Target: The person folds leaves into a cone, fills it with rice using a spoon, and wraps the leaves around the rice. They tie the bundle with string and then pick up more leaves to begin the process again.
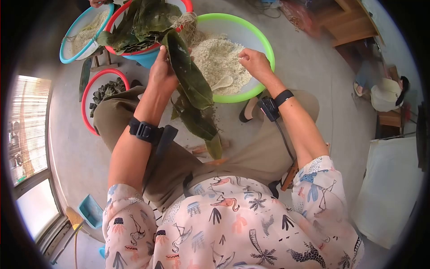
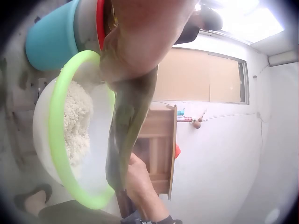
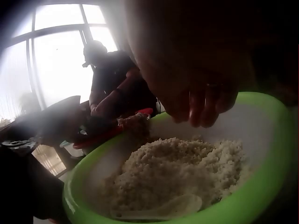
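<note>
In the head view my left hand (image 1: 163, 71) grips long green bamboo leaves (image 1: 190, 74) near their upper end. They hang down between my knees, overlapping, and one broad leaf lies in front. From the left wrist view the leaf (image 2: 124, 126) appears edge-on below the hand. My right hand (image 1: 257, 65) is over the right side of a green-rimmed basin (image 1: 266, 40), fingers loosely bent, with nothing visible in them. White rice (image 3: 173, 163) is heaped in this basin, and a pale spoon (image 1: 222, 83) lies on the rice.
A red-rimmed basin (image 1: 190, 5) at the back is piled with more leaves (image 1: 148, 22) and string (image 1: 186, 27). Left of it stands a blue-rimmed basin (image 1: 67, 54). A red basin (image 1: 85, 105) by my left knee contains dark wrapped bundles (image 1: 107, 92). Another person (image 3: 112, 77) sits opposite.
</note>
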`<state>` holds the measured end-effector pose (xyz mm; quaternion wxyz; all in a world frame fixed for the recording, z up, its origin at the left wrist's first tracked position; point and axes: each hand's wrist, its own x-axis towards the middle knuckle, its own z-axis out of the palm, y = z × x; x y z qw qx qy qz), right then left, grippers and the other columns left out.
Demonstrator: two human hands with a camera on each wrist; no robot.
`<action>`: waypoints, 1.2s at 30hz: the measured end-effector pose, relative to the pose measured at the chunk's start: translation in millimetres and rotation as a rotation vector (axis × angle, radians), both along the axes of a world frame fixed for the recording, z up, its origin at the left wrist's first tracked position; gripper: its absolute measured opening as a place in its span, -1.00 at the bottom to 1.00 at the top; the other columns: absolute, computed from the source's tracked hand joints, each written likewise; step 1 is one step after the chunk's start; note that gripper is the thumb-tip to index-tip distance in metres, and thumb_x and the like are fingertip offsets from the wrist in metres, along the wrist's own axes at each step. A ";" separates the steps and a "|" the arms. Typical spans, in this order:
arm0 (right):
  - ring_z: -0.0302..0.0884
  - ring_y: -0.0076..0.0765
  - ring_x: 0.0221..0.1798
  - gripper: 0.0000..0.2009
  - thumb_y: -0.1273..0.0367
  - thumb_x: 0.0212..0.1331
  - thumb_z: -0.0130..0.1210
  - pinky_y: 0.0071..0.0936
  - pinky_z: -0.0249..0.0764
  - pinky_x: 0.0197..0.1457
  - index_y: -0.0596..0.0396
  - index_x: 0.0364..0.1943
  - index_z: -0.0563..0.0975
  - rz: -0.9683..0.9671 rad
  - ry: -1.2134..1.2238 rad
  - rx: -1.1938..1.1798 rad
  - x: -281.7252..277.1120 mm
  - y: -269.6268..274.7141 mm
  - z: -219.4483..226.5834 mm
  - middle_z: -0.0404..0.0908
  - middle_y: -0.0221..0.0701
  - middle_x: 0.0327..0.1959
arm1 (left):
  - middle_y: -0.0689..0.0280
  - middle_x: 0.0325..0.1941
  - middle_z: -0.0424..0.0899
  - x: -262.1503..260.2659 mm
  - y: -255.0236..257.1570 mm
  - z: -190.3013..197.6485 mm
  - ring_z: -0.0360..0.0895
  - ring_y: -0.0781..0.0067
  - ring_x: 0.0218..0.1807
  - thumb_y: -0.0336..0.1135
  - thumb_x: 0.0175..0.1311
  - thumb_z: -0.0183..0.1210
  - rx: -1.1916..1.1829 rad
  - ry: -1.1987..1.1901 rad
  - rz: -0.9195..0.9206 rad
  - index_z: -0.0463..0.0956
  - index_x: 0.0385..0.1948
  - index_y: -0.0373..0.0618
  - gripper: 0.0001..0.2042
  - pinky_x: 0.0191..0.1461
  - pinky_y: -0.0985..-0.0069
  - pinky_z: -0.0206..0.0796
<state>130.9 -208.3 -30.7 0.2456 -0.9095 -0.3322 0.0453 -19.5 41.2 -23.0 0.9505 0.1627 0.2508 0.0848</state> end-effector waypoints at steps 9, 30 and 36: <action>0.58 -0.14 -0.22 -0.80 0.48 -0.05 0.23 -0.29 0.51 -0.15 0.04 -0.27 0.59 0.541 0.085 -0.052 -44.4 21.3 -47.6 0.57 -0.33 -0.30 | 0.12 -0.05 0.62 -21.5 24.8 -9.6 0.57 0.18 -0.03 -0.06 0.45 -0.04 0.006 -0.043 -0.072 0.50 -0.01 -0.24 -0.61 0.16 0.22 0.40; 0.58 -0.12 -0.46 -0.81 0.35 0.19 0.03 -0.27 0.44 -0.36 0.17 -0.28 0.60 -0.080 0.153 0.279 -10.7 27.8 -21.4 0.60 -0.15 -0.50 | 0.06 -0.06 0.61 -16.1 15.2 -15.2 0.58 0.16 -0.05 -0.02 0.46 -0.08 0.019 0.069 -0.042 0.48 -0.01 -0.24 -0.58 0.10 0.22 0.45; 0.52 -0.49 -0.54 -0.79 0.31 0.21 0.07 -0.47 0.43 -0.43 0.14 -0.24 0.63 -0.306 0.681 0.497 -12.6 54.8 -74.7 0.63 -0.37 -0.51 | 0.06 -0.02 0.60 -14.6 10.8 -14.1 0.56 0.13 0.02 -0.01 0.47 -0.10 0.022 0.094 -0.034 0.47 0.02 -0.21 -0.58 0.14 0.19 0.43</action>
